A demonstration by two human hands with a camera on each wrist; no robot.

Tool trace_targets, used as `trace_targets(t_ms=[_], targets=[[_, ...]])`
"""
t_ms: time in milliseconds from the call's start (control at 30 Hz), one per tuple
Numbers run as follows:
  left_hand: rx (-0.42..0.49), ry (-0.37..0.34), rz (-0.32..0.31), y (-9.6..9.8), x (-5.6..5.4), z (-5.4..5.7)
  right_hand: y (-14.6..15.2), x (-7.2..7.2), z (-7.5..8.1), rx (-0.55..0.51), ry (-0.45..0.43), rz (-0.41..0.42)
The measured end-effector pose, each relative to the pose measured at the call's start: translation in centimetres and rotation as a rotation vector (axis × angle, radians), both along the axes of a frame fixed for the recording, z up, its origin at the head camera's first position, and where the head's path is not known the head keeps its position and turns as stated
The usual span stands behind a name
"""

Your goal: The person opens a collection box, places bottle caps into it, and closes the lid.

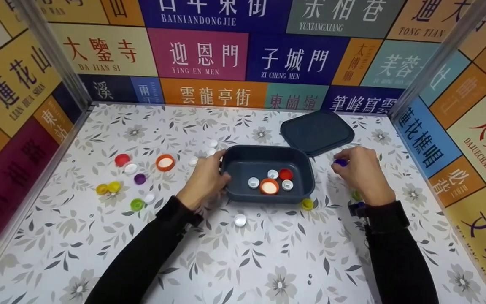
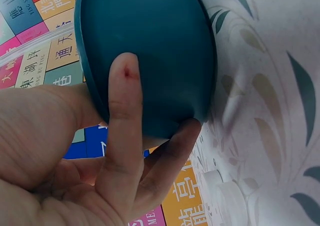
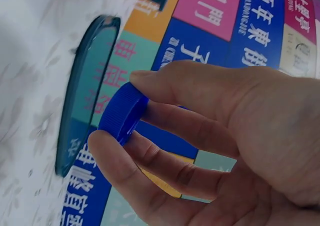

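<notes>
A dark blue-grey plastic container [image 1: 264,197] stands open on the table, with several white, red and orange bottle caps inside. My left hand [image 1: 204,179] grips its left end. In the left wrist view, fingers [image 2: 125,101] press against the outer wall of the container [image 2: 155,41] while the thumb goes over the rim. To the right of the container, my right hand [image 1: 363,175] pinches a blue bottle cap [image 3: 122,113] between thumb and index fingertip, above the table. In the head view this cap [image 1: 341,162] is partly hidden by the fingers.
The container's lid [image 1: 317,131] lies behind and to the right. Red [image 1: 122,159], orange [image 1: 165,162], yellow [image 1: 114,186], purple [image 1: 140,179] and green [image 1: 136,204] caps lie at left. A white cap [image 1: 240,220] and a yellow cap [image 1: 307,204] lie in front. Printed panels enclose the table.
</notes>
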State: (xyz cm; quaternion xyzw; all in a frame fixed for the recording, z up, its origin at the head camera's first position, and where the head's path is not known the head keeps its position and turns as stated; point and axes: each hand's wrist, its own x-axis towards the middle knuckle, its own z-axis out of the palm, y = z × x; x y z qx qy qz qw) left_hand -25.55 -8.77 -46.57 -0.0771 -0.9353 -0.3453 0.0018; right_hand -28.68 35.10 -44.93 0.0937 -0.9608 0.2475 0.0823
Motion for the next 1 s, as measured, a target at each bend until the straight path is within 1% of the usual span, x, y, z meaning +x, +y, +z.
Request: trace_targets(t_ms=[67, 133, 167, 200, 300, 367, 533, 667, 833, 1000], targets=[[0.002, -0.002, 0.002, 0.0, 0.0, 0.0, -0.5, -0.2, 0.1, -0.006, 0.004, 0.006], [0.003, -0.001, 0.001, 0.0, 0.0, -0.1, -1.6, 0.2, 0.6, -0.005, 0.026, 0.013], [0.007, -0.004, 0.001, 0.0, 0.0, -0.1, -2.4, 0.5, 1.1, -0.001, 0.04, 0.016], [0.013, -0.009, 0.0, 0.0, 0.0, -0.1, -3.9, 1.5, 2.5, 0.032, 0.034, -0.006], [0.025, -0.013, -0.006, 0.0, 0.0, -0.1, -5.7, 2.1, 3.3, 0.04, 0.068, 0.001], [0.028, -0.009, -0.01, 0.0, 0.0, -0.1, -6.6, 2.5, 3.7, 0.043, 0.075, 0.004], [0.023, 0.002, -0.014, 0.0, 0.0, 0.0, -8.3, 2.9, 4.1, 0.043, 0.125, 0.047], [0.035, -0.011, -0.019, 0.0, 0.0, 0.0, -9.6, 2.9, 3.9, 0.043, 0.146, 0.092], [0.03, 0.004, -0.019, 0.0, 0.0, 0.0, -11.0, 3.1, 3.7, 0.036, 0.124, 0.152], [0.025, -0.017, -0.008, 0.1, 0.1, 0.0, -12.0, 3.4, 3.1, 0.041, 0.076, 0.226]])
